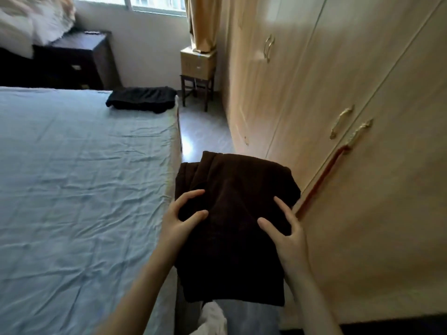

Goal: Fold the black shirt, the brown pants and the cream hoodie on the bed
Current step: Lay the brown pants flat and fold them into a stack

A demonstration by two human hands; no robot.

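I hold the brown pants (232, 213), folded into a thick dark bundle, in the air beside the bed's right edge. My left hand (180, 217) grips their left side with thumb and fingers on top. On their right side my right hand (286, 228) grips them the same way. The black shirt (142, 99) lies folded on the far right corner of the bed (79, 177), which has a light blue sheet. A bit of cream fabric (212, 317) shows below the pants near my legs; I cannot tell if it is the hoodie.
A tall light-wood wardrobe (338, 117) with handles fills the right side. A narrow strip of floor (203, 131) runs between it and the bed. A small wooden bedside stand (198, 66) is by the curtain, a dark dresser (72, 59) at far left.
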